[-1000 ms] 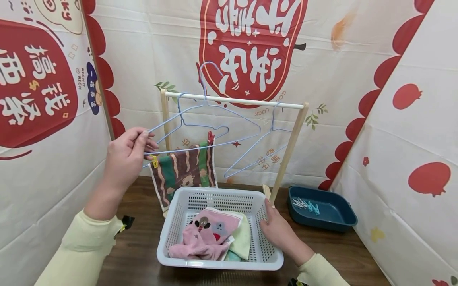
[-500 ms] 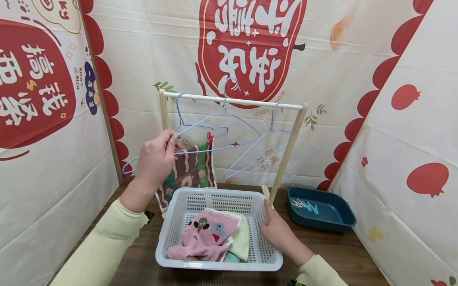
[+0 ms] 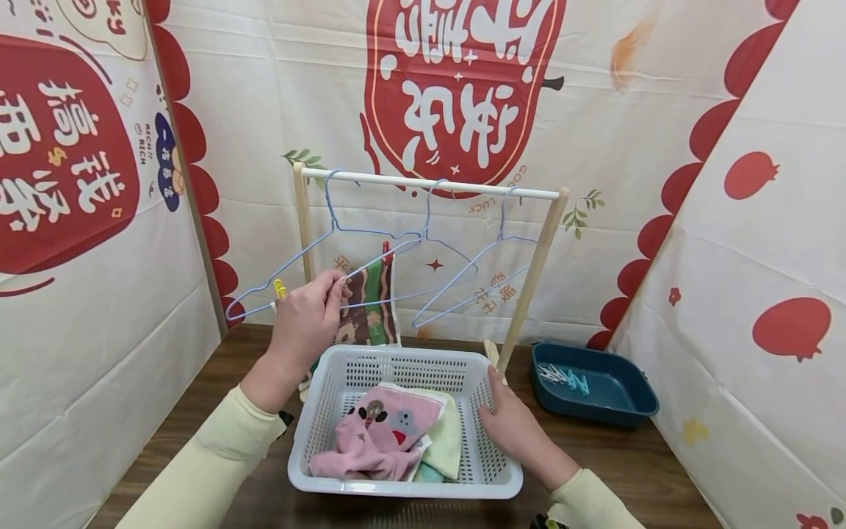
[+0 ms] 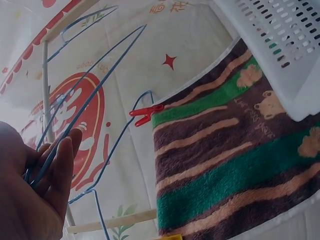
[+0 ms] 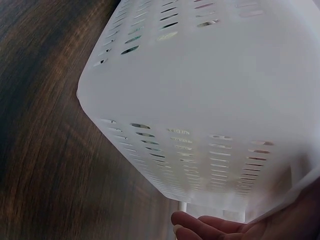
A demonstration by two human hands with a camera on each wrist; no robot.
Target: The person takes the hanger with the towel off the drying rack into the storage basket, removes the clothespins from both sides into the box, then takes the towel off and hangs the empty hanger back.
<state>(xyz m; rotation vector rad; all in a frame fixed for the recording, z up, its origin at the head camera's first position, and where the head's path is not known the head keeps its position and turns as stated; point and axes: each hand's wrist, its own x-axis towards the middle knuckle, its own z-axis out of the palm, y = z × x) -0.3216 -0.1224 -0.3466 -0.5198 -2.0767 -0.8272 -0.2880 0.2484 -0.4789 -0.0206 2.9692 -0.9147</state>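
Note:
My left hand [image 3: 307, 312] pinches the left end of a blue wire hanger [image 3: 428, 213], whose hook is at the white rail [image 3: 476, 189] of a small wooden rack. Behind that hand, a striped brown and green towel [image 3: 377, 305] hangs from the left hanger [image 3: 280, 266], clipped with a red clothespin [image 3: 387, 251] and a yellow clothespin [image 3: 280, 288]. The left wrist view shows this towel [image 4: 220, 150] close up. My right hand [image 3: 518, 430] grips the right rim of a white plastic basket [image 3: 406, 488], thumb inside. A pink towel [image 3: 390, 422] and a pale yellow-green cloth [image 3: 451, 441] lie in it.
Another blue hanger [image 3: 456, 279] hangs at the rack's right end. A dark blue tray [image 3: 624, 417] with several white and turquoise clothespins [image 3: 571, 380] stands right of the rack. Printed cloth walls [image 3: 264, 88] enclose the wooden table [image 3: 198, 411].
My left hand has moved right and lower with the hanger, and the hanger's hook has come down from above the rail to it. The right hand and basket have stayed put.

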